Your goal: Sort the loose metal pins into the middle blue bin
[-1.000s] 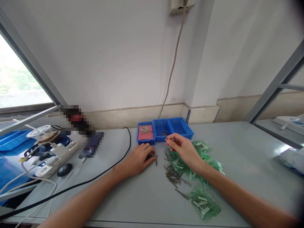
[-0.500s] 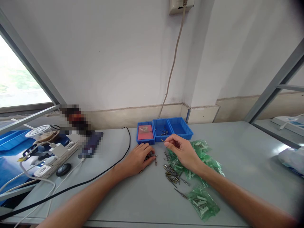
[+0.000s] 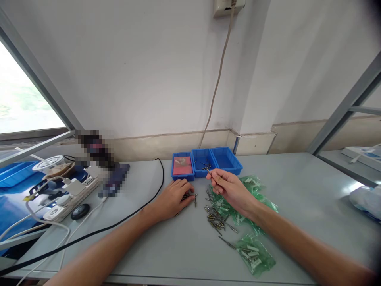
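Note:
My right hand (image 3: 228,186) is raised just in front of the middle blue bin (image 3: 204,173), pinching a slim metal pin (image 3: 208,171) between thumb and fingertips. My left hand (image 3: 175,199) rests on the table below the left blue bin, its fingers curled over a small bunch of metal pins (image 3: 188,195) that shows beside the thumb. One loose pin (image 3: 195,202) lies by that thumb. Between and below the hands is a scattered heap of similar pins (image 3: 216,217), some brassy, some grey. Green plastic bags (image 3: 253,202) with pins and white pieces lie under my right forearm.
Another green bag (image 3: 256,256) is near the front edge. The left bin (image 3: 182,178) holds a red card; the right bin (image 3: 228,159) adjoins the middle one. Leftward are a black cable (image 3: 119,223), a power strip (image 3: 53,212) and a round black object (image 3: 80,211).
My right hand has turned slightly, and the pin in its fingertips now points up toward the middle bin. My left hand stays in place over its pins.

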A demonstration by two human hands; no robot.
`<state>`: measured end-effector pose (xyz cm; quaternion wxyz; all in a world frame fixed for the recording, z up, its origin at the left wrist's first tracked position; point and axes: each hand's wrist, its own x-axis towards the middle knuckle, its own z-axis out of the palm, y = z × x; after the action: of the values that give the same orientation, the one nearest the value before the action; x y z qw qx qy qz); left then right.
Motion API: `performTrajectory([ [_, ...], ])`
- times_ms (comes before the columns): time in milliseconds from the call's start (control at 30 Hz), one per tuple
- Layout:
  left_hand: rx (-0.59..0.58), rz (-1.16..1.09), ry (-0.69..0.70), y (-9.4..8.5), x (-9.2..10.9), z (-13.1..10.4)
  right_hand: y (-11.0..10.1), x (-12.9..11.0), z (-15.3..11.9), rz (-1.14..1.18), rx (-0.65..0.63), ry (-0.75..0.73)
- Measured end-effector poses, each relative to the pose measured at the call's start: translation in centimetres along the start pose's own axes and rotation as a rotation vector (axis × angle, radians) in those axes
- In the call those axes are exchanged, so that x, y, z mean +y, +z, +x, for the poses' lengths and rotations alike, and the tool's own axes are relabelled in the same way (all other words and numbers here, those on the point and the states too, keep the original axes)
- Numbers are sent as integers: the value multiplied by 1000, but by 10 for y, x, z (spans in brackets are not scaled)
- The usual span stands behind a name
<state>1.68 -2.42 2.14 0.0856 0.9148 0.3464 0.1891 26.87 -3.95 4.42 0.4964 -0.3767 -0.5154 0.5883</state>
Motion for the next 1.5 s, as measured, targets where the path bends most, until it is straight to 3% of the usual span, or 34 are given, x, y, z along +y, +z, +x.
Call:
performTrajectory([
  [100, -2, 3, 2, 0, 0, 0, 0, -1, 0, -38, -3, 0],
  [300, -9, 9, -2, -3, 2, 0, 2, -4, -1, -392, 62, -87],
  [467, -3, 0, -3, -3, 2, 0, 2, -4, 1, -462, 93, -146],
  [767, -12, 2, -1, -5, 3, 0, -1, -1, 2, -341, 107, -30],
  [1133, -3, 5, 1, -2, 1, 0, -2, 1, 1, 38, 35, 81],
  [1267, -8, 10, 1, -3, 2, 0, -3, 0, 1, -239, 73, -26],
  [1400, -4, 12, 0, -3, 2, 0, 0, 0, -3, -655, 106, -275],
  [1500, 5, 4, 1, -1, 1, 0, 3, 0, -9, -836, 60, -402],
])
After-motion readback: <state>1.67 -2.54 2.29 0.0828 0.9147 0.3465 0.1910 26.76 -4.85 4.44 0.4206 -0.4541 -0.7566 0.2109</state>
